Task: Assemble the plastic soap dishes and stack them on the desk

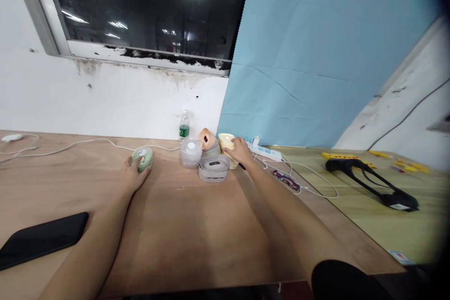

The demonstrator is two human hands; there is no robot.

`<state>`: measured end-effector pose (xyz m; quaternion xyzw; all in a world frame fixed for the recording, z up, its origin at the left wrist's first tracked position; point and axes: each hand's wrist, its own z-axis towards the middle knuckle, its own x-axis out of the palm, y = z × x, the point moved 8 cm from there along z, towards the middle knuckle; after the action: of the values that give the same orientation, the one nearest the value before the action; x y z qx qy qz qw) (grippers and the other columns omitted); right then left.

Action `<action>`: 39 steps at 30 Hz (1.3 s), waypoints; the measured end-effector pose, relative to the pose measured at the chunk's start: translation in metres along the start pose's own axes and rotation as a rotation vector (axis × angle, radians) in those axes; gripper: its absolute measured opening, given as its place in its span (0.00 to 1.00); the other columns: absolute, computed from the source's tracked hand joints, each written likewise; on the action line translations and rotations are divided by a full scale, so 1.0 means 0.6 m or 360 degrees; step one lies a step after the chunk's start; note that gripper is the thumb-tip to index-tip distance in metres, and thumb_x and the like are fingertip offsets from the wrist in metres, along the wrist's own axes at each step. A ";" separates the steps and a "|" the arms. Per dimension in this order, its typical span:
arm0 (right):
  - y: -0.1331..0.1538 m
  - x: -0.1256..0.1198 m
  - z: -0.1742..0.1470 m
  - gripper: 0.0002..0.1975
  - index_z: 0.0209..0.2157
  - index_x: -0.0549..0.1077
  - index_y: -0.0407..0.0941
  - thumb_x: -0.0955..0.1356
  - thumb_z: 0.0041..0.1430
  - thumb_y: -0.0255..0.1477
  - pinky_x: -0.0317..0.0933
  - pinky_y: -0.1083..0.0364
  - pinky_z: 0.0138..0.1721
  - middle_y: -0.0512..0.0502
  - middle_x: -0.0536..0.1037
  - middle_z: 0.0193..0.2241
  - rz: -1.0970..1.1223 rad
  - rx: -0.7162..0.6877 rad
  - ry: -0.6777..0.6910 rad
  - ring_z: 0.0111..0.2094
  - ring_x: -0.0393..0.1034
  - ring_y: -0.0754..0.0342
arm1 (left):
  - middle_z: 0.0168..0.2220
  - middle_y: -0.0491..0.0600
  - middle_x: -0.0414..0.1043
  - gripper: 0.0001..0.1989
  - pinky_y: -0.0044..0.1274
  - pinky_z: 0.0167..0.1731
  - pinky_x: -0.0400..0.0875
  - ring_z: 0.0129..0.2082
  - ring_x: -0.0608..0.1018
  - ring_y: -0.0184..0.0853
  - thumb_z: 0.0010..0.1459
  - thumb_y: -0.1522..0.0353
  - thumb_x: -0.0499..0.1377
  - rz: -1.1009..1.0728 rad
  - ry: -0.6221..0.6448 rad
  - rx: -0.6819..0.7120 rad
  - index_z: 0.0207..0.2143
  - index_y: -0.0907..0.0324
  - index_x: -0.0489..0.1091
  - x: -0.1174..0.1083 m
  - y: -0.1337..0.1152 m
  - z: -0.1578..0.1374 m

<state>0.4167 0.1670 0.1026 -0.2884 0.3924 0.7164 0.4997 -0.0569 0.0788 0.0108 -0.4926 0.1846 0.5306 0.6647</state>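
Note:
My left hand (132, 177) is closed round a pale green rounded container (146, 159) on the left part of the table, fingers over its top. Farther right, my right hand (241, 151) grips the upper part of a stack of pale yellow containers (225, 141) near the wall. Its palm side and some fingertips are hidden. Just in front of that stack stands a grey oval container (213, 168). Clear plastic containers (191, 152) are stacked to its left. Behind it, an orange-tan container (207, 139) with a dark slot leans at a tilt.
A plastic bottle (184, 125) stands against the wall. White cables and a power strip (266, 152) lie to the right, beside a dark red patterned item (286, 180). A black phone (45, 238) rests at the front left. A black strap-like frame (372, 183) lies far right.

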 end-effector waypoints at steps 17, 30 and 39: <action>0.105 -0.117 -0.175 0.11 0.42 0.70 0.45 0.66 0.57 0.34 0.60 0.44 0.50 0.41 0.72 0.44 0.0638 -0.0624 -0.0701 0.47 0.65 0.46 | 0.58 0.58 0.56 0.33 0.37 0.53 0.64 0.53 0.70 0.48 0.49 0.54 0.60 -0.0175 0.0097 -0.0086 0.56 0.57 0.63 0.002 -0.007 0.008; 0.233 -0.079 -0.287 0.03 0.34 0.72 0.46 0.67 0.56 0.29 0.65 0.50 0.41 0.45 0.76 0.33 0.0898 -0.1206 -0.0249 0.37 0.69 0.52 | 0.53 0.55 0.65 0.32 0.37 0.51 0.65 0.52 0.70 0.48 0.51 0.51 0.59 -0.0243 0.0374 0.0489 0.54 0.59 0.59 0.009 -0.151 -0.076; 0.215 -0.060 -0.287 0.10 0.41 0.71 0.45 0.67 0.57 0.31 0.67 0.52 0.39 0.44 0.76 0.36 0.0828 -0.1206 -0.0097 0.37 0.71 0.52 | 0.56 0.57 0.64 0.28 0.37 0.54 0.62 0.56 0.67 0.47 0.54 0.56 0.58 -0.0512 0.0362 0.0933 0.54 0.58 0.62 -0.035 -0.223 -0.129</action>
<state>0.3107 -0.0220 0.0767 -0.3214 0.1473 0.9191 0.1738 0.0756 0.0085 0.0542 -0.3596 0.3219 0.2851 0.8281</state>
